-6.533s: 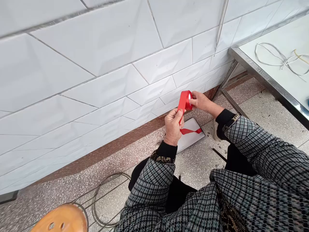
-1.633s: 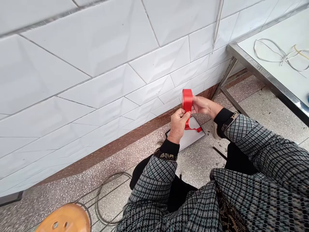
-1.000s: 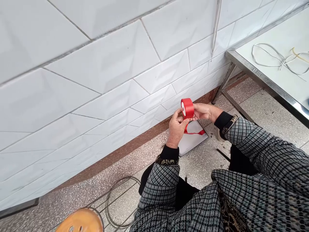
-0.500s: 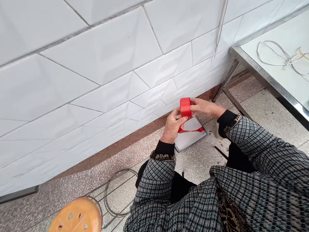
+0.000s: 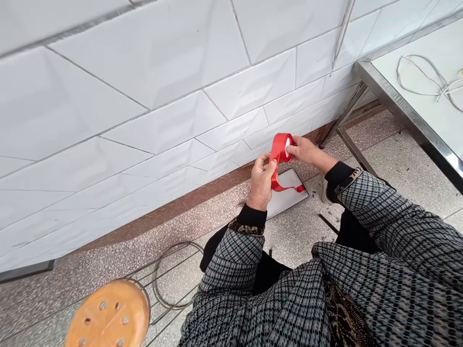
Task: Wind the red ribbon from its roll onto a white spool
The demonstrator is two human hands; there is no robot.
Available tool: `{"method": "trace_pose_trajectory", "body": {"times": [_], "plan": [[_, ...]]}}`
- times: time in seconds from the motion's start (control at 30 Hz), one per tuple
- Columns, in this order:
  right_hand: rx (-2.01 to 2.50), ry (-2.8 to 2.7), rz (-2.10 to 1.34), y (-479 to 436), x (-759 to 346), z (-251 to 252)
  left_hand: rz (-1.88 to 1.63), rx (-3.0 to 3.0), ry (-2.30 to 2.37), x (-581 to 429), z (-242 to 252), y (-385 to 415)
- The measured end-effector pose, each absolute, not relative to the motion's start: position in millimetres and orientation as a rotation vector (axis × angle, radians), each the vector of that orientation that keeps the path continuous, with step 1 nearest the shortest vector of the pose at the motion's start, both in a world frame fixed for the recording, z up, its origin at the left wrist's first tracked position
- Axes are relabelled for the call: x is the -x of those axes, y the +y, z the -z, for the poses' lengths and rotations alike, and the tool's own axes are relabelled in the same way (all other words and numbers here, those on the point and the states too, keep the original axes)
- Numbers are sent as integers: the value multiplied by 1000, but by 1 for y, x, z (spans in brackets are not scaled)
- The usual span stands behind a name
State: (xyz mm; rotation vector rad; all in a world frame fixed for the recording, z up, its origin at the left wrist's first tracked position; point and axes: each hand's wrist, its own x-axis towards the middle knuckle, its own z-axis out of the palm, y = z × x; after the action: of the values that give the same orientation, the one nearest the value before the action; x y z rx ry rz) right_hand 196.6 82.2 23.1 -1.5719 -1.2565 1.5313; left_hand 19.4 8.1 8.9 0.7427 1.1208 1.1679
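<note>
A red ribbon roll with a white core is held up in front of the tiled wall. My right hand grips the roll from the right, fingers closed on its side. My left hand pinches the loose red ribbon strand just below the roll, thumb pressed on it. The strand's free end hangs down over a flat white board lying on the floor by the wall.
A white tiled wall fills the left and top. A steel-edged table with loose wires stands at the right. An orange stool seat and a wire ring frame sit at lower left on speckled floor.
The roll has turned between my hands, from edge-on to showing its white core on the right. My left hand stays pinched on the strand. The camera has shifted slightly.
</note>
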Motion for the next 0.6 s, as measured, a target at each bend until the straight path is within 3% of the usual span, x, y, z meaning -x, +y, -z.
{"method": "trace_pose_trajectory", "body": {"times": [0.17, 0.4, 0.6], "plan": [[1649, -1260, -1462, 87, -202, -25, -1130, -799, 1141, -20, -12, 8], [1468, -975, -1870, 78, -196, -31, -1094, -791, 1089, -29, -7, 4], [1412, -590, -2022, 74, -189, -36, -1127, -886, 1106, -36, 1, 3]]}}
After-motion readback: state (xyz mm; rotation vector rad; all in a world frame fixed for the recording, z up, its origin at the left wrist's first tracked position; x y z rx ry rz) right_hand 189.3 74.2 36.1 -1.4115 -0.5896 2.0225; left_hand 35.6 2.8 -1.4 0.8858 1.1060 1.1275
